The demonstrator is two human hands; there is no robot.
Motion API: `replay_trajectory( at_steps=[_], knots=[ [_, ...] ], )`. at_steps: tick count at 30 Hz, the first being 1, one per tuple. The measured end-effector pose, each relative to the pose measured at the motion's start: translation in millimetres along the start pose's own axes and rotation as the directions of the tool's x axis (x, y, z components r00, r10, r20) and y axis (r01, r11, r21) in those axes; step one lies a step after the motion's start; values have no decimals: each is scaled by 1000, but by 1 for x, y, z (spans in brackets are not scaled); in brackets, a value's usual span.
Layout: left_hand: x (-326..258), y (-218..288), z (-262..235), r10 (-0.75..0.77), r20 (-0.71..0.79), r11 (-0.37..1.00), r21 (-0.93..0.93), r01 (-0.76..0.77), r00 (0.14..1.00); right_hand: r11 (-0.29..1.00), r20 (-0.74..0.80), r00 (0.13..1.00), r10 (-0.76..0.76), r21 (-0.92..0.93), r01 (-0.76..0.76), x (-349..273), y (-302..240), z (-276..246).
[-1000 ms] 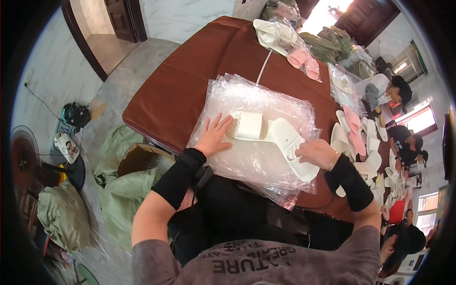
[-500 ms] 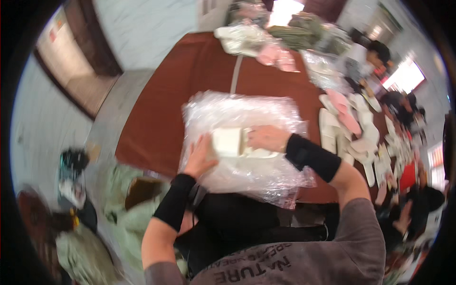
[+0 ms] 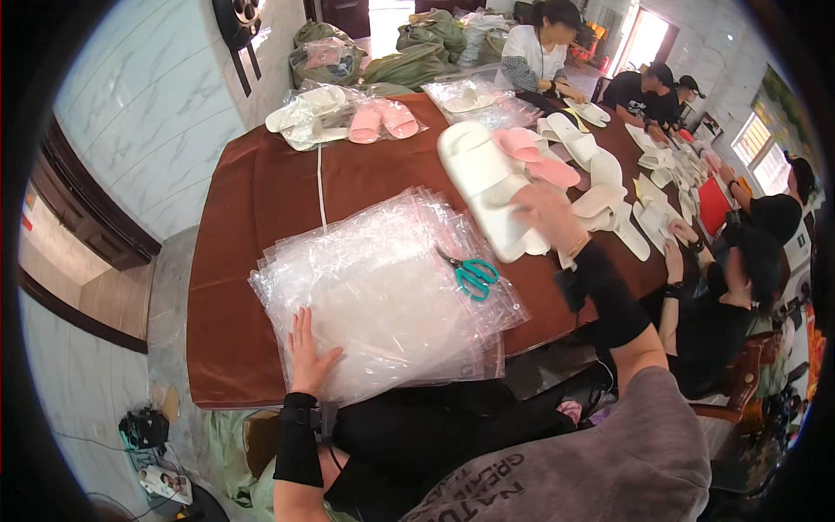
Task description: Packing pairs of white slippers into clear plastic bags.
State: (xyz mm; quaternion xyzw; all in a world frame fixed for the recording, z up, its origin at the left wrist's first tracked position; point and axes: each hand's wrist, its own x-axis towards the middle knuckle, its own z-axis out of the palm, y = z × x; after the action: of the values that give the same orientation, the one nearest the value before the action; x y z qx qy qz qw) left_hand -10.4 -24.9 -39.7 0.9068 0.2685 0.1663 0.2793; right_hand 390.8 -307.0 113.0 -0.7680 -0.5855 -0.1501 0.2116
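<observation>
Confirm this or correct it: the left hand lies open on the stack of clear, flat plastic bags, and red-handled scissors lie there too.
The colour is wrong: the head view shows teal-handled scissors, not red-handled ones. They do lie on the stack of clear, flat plastic bags, where the left hand lies open.

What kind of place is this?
It looks like a small workshop, maybe for packing slippers: white slippers and pink slippers lie on a big brown table, with a stack of clear bags and several other people around it.
</observation>
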Motion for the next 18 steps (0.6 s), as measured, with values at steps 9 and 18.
replay_trajectory(
  at_steps=[9, 18],
  knots=[
    [1, -1, 7, 35, -23, 999, -19, -36, 999, 966, -127, 985, 119, 246, -85, 8, -62, 43],
    [-31, -19, -62, -138, -334, 911, -412, -13, 932, 956, 285, 915, -286, 20, 293, -42, -180, 228]
  ],
)
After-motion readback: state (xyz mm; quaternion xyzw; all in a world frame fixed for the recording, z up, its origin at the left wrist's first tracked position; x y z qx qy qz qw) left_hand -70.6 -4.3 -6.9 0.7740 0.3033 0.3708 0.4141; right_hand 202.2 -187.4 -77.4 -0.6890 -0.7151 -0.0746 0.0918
